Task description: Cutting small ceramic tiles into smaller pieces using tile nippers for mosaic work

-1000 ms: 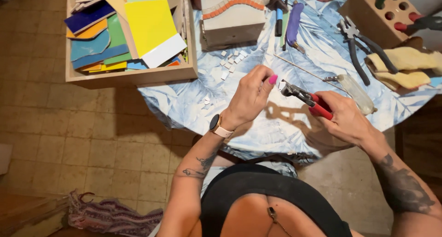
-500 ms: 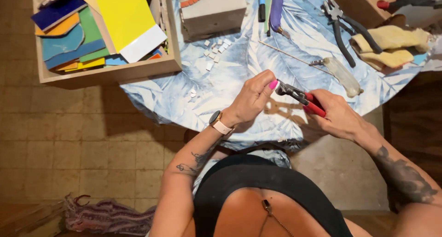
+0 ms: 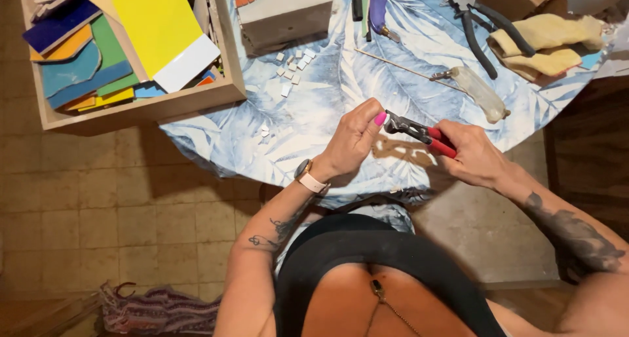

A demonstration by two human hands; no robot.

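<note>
The counter (image 3: 314, 124) under your hands carries a pale blue leaf-print covering and runs round at its near edge. At its left end stands a shallow wooden tray (image 3: 141, 108) stacked with flat coloured tile sheets, a yellow one (image 3: 154, 22) uppermost, blue, green and orange beneath. Beside the tray, at the far edge, sits a grey block (image 3: 288, 13) with a band of small orange pieces along its top. At the right end lie folded yellow gloves (image 3: 547, 45) with black-handled pliers (image 3: 481, 29) across them; nearer you, a cloudy clear object (image 3: 481, 91) lies with a thin rod (image 3: 403, 67) just beside it.

Your right hand (image 3: 475, 157) is clenched round the red grips of a pair of nippers (image 3: 419, 131), held above the counter near its front edge, the metal head pointing toward your left hand. Your left hand (image 3: 354, 140), a watch (image 3: 308, 176) on its wrist, has its fingers (image 3: 375, 117) pinched together at the head of the nippers; a small pale piece appears to sit between fingertip and tool, too small to confirm.

Small white tile chips (image 3: 295, 65) lie scattered on the counter in front of the grey block, with a few more (image 3: 264, 131) nearer your left hand.
</note>
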